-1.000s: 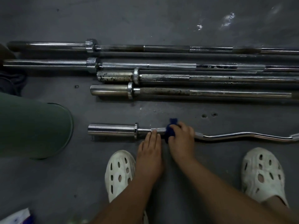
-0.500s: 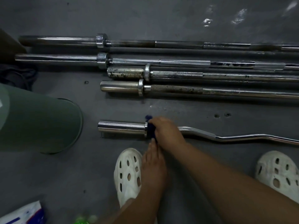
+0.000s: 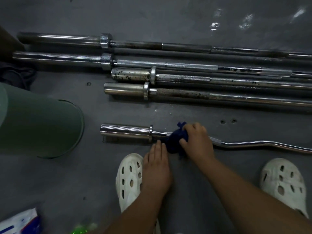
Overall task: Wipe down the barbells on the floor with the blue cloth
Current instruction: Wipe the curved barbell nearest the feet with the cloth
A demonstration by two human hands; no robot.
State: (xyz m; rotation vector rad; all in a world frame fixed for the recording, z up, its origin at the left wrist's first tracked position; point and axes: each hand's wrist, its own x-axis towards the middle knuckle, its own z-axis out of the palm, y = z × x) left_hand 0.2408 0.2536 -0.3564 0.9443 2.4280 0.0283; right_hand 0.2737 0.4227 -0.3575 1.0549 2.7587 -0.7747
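A chrome curl bar (image 3: 125,132) lies on the grey floor in front of me, its wavy shaft running off to the right. The blue cloth (image 3: 173,141) is wrapped round the shaft just right of the collar. My right hand (image 3: 196,141) grips the cloth around the bar. My left hand (image 3: 157,163) rests flat on the floor below the bar, fingers straight, fingertips beside the cloth. Several straight barbells (image 3: 185,78) lie side by side farther back, some spotted with rust.
A green round bin (image 3: 43,127) lies on its side at the left. My white perforated clogs (image 3: 129,176) (image 3: 283,181) stand on either side of my arms. A white and blue packet (image 3: 20,222) sits at the bottom left, dark fabric (image 3: 15,75) at the far left.
My right hand has slid the cloth rightward along the shaft, away from the collar. The left hand stays flat on the floor below the bar.
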